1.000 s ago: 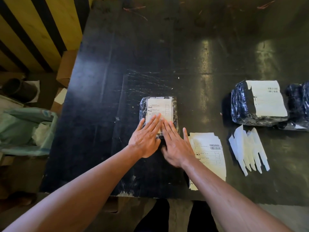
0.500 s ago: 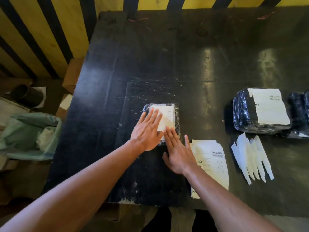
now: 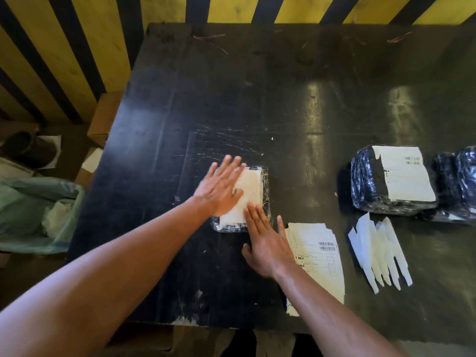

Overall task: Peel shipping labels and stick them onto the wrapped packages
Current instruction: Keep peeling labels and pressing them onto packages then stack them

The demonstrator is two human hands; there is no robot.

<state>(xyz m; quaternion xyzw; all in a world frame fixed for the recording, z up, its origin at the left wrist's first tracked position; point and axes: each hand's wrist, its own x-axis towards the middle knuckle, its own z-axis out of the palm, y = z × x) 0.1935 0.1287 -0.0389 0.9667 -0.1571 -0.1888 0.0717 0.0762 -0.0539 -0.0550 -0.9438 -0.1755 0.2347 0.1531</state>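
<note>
A small package wrapped in black film lies at the middle of the black table, with a white shipping label on its top. My left hand lies flat on the label's left half, fingers spread past the far edge. My right hand lies flat with its fingertips on the label's near right corner and its palm on the table. A stack of unpeeled labels lies just right of my right hand, partly under my forearm.
Several white backing strips lie right of the label stack. A bigger wrapped package with a label sits at the right, another dark package beside it. A green bag and cardboard boxes stand on the floor left of the table.
My left hand has slid away from me across the label toward its far left edge. My right hand has stayed near the package's near right corner.
</note>
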